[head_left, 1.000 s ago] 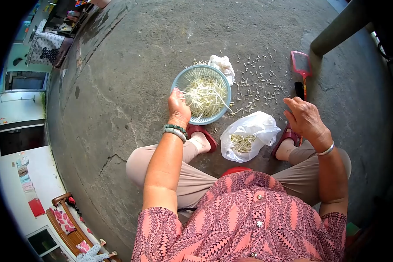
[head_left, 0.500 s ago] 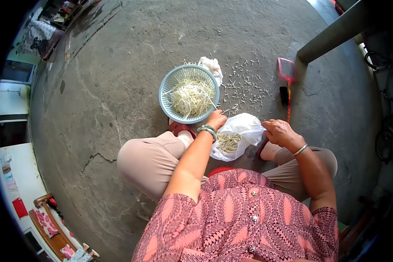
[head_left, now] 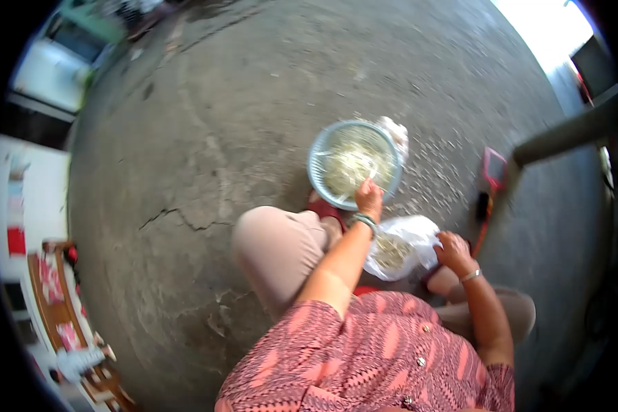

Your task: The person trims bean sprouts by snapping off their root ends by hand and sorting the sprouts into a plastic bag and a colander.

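My left hand (head_left: 370, 198), with a green bangle at its wrist, reaches over the near rim of a light blue plastic basket (head_left: 314, 167). Its fingers are closed on a pale bean sprout (head_left: 372, 174), blurred by motion. A heap of bean sprouts (head_left: 347, 172) fills the middle of the basket. Right of that hand, a white plastic bag (head_left: 422, 230) lies with its mouth spread and more sprouts (head_left: 391, 252) inside. My right hand (head_left: 453, 251), wearing a silver bangle, pinches the bag's right edge.
Small sprout scraps (head_left: 436, 172) litter the concrete floor beyond the bag. A crumpled white bag (head_left: 394, 132) touches the basket's far right side. Farther right lie a pink-red fly swatter (head_left: 493, 169) and a grey post (head_left: 563, 137). Wooden furniture (head_left: 56, 295) stands at far left.
The view has swung, shifting the basket and bag rightward in it. My left hand has moved from beside the bag to over the basket's rim. My right hand stays at the bag's edge.
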Motion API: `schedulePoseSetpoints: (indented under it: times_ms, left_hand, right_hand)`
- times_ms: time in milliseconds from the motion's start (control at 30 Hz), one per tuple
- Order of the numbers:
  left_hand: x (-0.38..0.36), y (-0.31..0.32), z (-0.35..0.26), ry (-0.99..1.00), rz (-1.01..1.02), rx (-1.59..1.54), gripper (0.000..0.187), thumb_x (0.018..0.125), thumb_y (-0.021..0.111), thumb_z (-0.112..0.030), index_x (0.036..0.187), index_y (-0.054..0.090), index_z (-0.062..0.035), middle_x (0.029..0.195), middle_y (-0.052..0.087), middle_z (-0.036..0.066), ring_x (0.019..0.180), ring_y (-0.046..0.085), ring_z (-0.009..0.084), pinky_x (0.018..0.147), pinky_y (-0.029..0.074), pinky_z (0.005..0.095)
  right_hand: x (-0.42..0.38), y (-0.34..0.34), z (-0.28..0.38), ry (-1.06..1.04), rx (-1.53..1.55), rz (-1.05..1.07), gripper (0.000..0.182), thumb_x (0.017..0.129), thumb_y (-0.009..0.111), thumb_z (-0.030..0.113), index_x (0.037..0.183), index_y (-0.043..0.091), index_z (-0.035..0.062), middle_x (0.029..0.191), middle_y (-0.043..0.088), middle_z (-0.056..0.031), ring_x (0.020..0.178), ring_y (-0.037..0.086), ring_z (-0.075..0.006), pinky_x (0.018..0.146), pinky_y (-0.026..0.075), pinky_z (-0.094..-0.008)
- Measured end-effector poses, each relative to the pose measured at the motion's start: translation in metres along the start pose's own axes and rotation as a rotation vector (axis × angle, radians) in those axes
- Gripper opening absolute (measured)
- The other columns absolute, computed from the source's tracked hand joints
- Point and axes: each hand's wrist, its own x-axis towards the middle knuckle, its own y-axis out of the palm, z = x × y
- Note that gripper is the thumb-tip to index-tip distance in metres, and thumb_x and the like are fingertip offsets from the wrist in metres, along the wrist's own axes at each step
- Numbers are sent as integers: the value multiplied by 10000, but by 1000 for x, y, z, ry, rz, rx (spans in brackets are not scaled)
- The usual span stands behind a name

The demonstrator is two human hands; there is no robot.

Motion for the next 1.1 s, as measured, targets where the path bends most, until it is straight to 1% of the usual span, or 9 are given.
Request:
schedulePoseSetpoints:
  times_ms: [100,267,433,633,667,700,733,867,1100]
  left_hand:
    - [18,-20,2,189,-229,391,594,701,513,-124,1277,465,16,1112,612,254,1087,565,379,967,417,382]
    - [-19,-7,-5,116,-325,569,681,717,531,-173,1350,360,8,1182,473,331,1095,479,444,956,395,443]
    - [-61,-11,2,107,-72,677,564,739,545,-175,1256,440,26,981,591,321,924,580,460,835,473,504]
    - [-96,-26,30,-35,518,1457,537,645,676,-241,1107,622,28,1204,516,355,1193,500,416,992,428,444]
    - [-105,-35,5,-54,555,1468,500,676,667,-236,1102,623,22,1191,541,325,1185,511,397,990,428,453]
    - [-116,-42,-22,-72,591,1479,464,706,658,-232,1097,625,17,1179,566,294,1177,522,379,988,428,461]
    - [-104,-41,-1,-184,510,1602,732,706,731,-284,1330,444,-30,1399,392,210,1315,378,352,1049,338,542]
    - [-103,-38,-3,-47,494,1545,313,786,584,-153,1061,672,-32,1105,633,224,1021,623,368,901,492,437]
    - [-98,-13,7,562,540,1065,152,761,521,-116,754,603,11,729,597,267,707,586,450,648,464,492]
  right_hand:
    - [15,35,11,-69,-61,-160,499,714,720,207,1162,547,71,1051,578,-174,985,564,-372,842,472,-441]
    - [17,65,15,230,-314,157,555,737,692,212,1242,499,84,1157,563,-151,1078,540,-352,876,476,-429]
    - [26,89,-36,222,-216,74,121,746,550,109,788,645,46,926,646,-181,939,601,-364,830,484,-413]
    - [47,105,-112,-348,-193,-360,164,728,568,110,865,632,46,899,616,-147,859,564,-361,752,465,-473]
    - [33,76,-76,-289,-86,-515,109,724,520,59,789,607,61,839,605,-145,867,571,-338,795,463,-442]
    - [34,25,-27,69,-192,-109,99,713,545,79,768,626,68,846,615,-137,884,581,-333,801,471,-442]
    - [37,14,-21,213,-99,-182,81,713,574,116,736,638,72,848,616,-137,886,582,-335,790,476,-440]
    - [11,-44,-23,278,-194,-24,217,740,559,127,908,678,61,960,658,-185,905,631,-371,786,518,-431]
    - [-142,-204,-69,294,55,-762,193,839,513,182,877,651,52,794,662,-167,732,651,-322,630,525,-387]
